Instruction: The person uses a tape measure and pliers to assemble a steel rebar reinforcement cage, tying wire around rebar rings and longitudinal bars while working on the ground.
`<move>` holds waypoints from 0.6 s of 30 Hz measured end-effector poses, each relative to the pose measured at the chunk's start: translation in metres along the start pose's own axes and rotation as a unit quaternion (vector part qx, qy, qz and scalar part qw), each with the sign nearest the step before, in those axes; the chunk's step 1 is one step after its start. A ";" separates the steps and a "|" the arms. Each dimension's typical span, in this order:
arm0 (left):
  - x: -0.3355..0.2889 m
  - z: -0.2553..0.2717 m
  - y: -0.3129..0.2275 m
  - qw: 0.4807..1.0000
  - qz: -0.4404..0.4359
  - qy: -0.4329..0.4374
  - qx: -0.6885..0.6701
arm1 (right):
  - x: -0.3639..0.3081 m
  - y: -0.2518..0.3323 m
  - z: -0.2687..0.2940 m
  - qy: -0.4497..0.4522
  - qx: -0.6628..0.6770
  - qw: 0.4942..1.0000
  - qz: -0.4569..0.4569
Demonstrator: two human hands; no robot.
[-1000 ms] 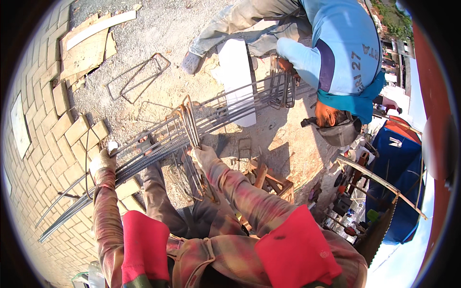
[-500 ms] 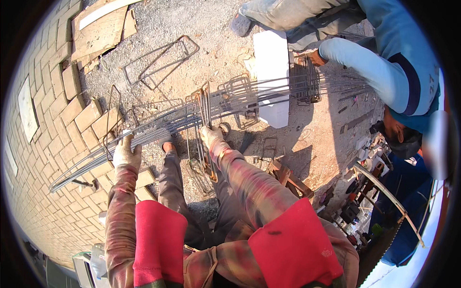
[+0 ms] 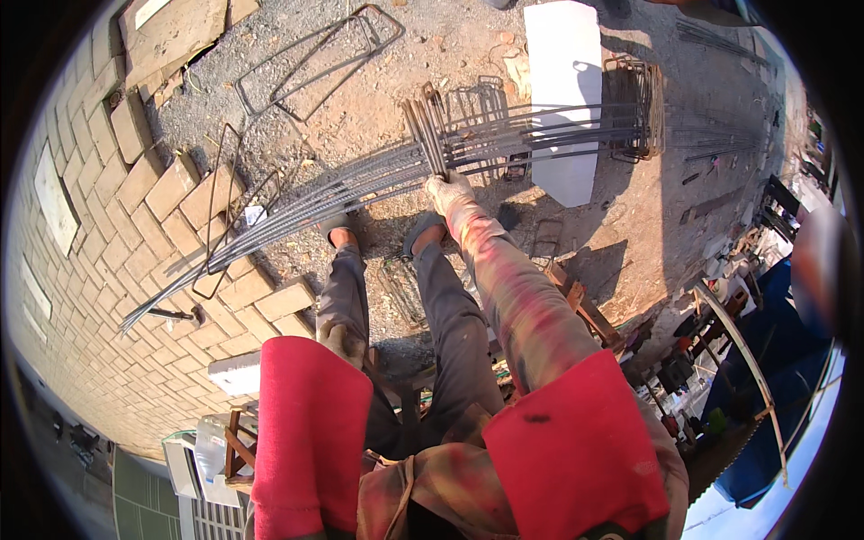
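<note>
A bundle of long ribbed steel bars (image 3: 279,222) runs from the paving at left toward the far right. My right hand (image 3: 447,192), in a pale work glove, is closed round the near end of several bent steel stirrups (image 3: 425,133), which stand up across the bars. My left hand (image 3: 342,340), gloved too, is drawn back over my left leg; the red cloth at my chest partly covers it, and its fingers are not clear. More rectangular stirrups (image 3: 634,108) sit round the bars at their right part.
A white board (image 3: 562,135) lies under the bars. Loose stirrups (image 3: 319,63) rest on the gravel at far left. Paving blocks (image 3: 171,211) have a stepped, broken edge. A wooden piece (image 3: 580,306) stands right of my legs. Part of another person (image 3: 720,11) shows at the top right.
My left hand has come off the bars and back toward my body. My right hand stays on the stirrups. The view has shifted, and the other person has mostly left it.
</note>
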State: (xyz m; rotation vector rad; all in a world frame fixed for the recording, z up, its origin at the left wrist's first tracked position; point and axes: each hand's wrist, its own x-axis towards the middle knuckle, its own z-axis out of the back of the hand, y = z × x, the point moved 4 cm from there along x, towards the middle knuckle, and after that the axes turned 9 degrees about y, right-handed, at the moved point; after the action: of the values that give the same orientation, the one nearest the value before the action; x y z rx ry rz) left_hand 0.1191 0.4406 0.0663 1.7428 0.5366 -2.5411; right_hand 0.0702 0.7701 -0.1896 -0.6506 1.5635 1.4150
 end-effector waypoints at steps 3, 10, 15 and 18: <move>-0.002 0.001 -0.009 0.998 0.036 -0.001 0.057 | -0.005 0.051 -0.012 0.083 0.123 0.988 -0.032; 0.002 0.006 -0.024 0.997 0.048 0.035 0.054 | 0.015 0.053 0.023 -0.048 -0.054 0.997 0.004; 0.004 -0.007 -0.015 0.992 0.071 0.030 0.102 | 0.027 0.052 0.071 -0.028 -0.011 0.999 -0.024; 0.008 -0.001 -0.022 0.991 0.067 0.044 0.104 | 0.031 0.056 0.120 -0.046 -0.133 0.990 0.008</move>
State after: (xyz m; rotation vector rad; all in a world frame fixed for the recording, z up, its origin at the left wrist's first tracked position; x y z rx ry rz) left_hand 0.1122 0.4630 0.0645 1.8903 0.1531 -2.5151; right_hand 0.0405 0.9029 -0.1818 -0.7198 1.3232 1.6585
